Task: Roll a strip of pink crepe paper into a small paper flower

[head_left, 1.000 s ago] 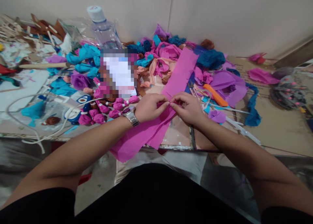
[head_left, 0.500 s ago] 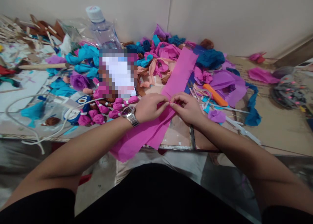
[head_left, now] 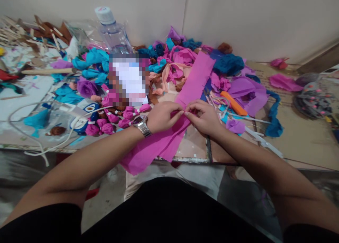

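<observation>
A long strip of magenta crepe paper (head_left: pixel 197 77) runs from the pile at the back to the table's front edge, where it hangs over. My left hand (head_left: pixel 161 116), with a metal watch on the wrist, pinches the strip near its middle. My right hand (head_left: pixel 205 117) pinches the same strip, fingertips touching those of the left. Both hands are closed on the paper.
Finished magenta paper buds (head_left: pixel 106 124) lie left of my left hand. An orange cutter (head_left: pixel 233 103) and scissors (head_left: pixel 212 98) lie right of my right hand. A water bottle (head_left: pixel 112 31), a white cable (head_left: pixel 39 144) and heaps of blue, purple and pink paper crowd the back.
</observation>
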Available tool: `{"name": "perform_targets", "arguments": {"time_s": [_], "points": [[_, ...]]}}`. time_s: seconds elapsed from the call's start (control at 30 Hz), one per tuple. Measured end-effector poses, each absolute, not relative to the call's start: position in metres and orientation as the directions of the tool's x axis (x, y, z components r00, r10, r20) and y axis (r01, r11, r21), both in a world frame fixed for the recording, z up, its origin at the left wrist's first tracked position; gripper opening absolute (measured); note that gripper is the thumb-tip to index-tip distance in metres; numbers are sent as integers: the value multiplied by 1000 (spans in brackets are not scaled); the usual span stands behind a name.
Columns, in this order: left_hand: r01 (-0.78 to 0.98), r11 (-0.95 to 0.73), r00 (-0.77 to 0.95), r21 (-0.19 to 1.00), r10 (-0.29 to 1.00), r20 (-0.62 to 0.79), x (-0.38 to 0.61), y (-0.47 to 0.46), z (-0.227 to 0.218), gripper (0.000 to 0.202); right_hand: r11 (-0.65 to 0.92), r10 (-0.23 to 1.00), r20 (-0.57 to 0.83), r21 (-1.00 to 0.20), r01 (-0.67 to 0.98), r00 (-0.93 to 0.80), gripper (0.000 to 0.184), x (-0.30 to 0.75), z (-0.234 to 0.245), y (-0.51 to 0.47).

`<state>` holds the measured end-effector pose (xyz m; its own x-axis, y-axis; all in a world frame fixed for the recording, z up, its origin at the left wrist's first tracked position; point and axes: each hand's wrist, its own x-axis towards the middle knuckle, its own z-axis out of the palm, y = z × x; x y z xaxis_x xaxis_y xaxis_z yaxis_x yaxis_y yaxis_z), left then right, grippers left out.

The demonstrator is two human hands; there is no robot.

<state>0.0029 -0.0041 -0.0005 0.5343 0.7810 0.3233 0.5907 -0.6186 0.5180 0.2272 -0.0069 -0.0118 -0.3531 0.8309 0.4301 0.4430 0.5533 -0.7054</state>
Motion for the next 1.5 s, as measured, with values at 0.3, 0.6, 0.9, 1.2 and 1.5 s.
{"name": "perform_targets", "arguments": {"time_s": [0.3,0.6,0.9,1.2,1.5], "points": [[587,-642,535,493,765,358,4,-5,-3,32,496,863,375,-757,425,-340,10,227,-12,-7],[576,-673,546,464,739,394,6,-4,-7,26,433,881,288,-808,399,-375,12,223,-14,-6],[568,-649,545,506,757,361,3,-3,-3,23,309,923,176,-869,386,-341,17,225,-15,-7],[567,-647,562,510,756,335,2,-1,-3,26,336,920,204,-852,403,-335,13,225,-11,-8],[578,-633,550,514,768,327,1,-3,1,28,372,910,234,-825,425,-342,13,224,-8,-9]]}}
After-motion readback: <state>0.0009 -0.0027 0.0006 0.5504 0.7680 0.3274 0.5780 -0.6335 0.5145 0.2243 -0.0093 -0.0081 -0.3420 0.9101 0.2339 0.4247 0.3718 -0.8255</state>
